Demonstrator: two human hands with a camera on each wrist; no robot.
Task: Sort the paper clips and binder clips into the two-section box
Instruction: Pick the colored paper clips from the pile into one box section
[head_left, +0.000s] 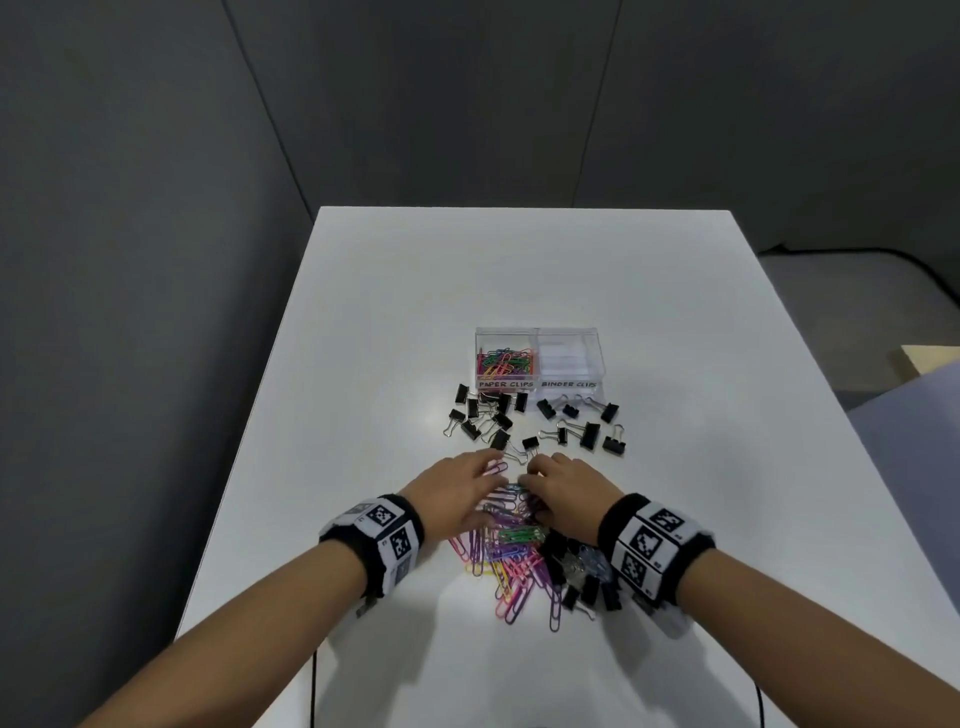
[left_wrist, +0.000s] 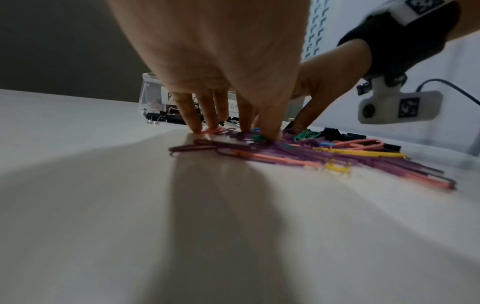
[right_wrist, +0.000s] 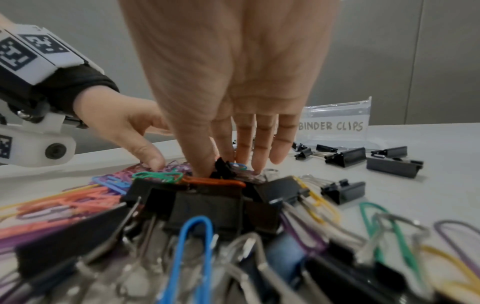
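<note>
Grey walls, white table (head_left: 675, 519). Our left hand (head_left: 460, 493) presses straight fingertips onto the heap of coloured wire paper clips (head_left: 511, 561); our right hand (head_left: 563, 491) reaches into the same heap, grip unclear. Clear plastic two-section box (head_left: 540, 332): left part holds paper clips, right looks empty. Black binder clips (head_left: 589, 435) lie loose before it. We judge most sorting remains.

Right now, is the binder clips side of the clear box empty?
Empty: the clear plastic box's right section shows only its bare bottom.
</note>
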